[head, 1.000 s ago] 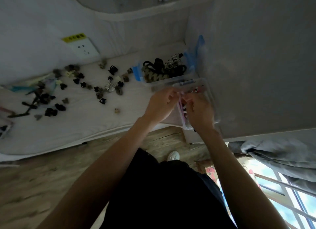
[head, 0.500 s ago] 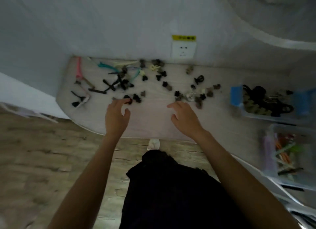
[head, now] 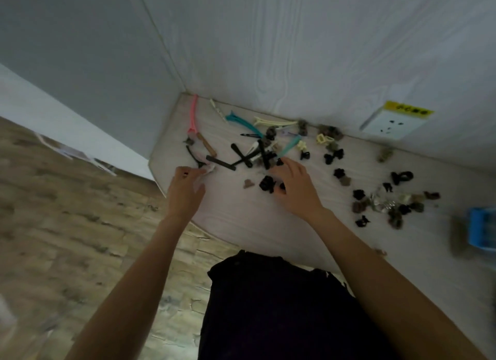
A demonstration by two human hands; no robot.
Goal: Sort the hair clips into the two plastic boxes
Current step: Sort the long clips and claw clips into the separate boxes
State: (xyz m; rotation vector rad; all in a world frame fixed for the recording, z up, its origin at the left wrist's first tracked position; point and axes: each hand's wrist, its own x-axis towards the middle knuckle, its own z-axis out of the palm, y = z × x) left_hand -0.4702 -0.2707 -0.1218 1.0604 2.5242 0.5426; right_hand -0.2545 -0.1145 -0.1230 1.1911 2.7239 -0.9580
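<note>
Left hand (head: 185, 187) pinching, probably pale clip (head: 210, 168); right hand (head: 291, 183) spread, empty, above black claw clip (head: 267, 183). Grip firmly; box (head: 480, 230) at 3 o'clock.

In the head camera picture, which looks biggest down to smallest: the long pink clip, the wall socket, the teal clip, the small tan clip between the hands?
1. Wall socket
2. Pink clip
3. Teal clip
4. Tan clip

Pink looks only slightly longer than teal, and wide-angle distortion makes that pair unsure.
</note>
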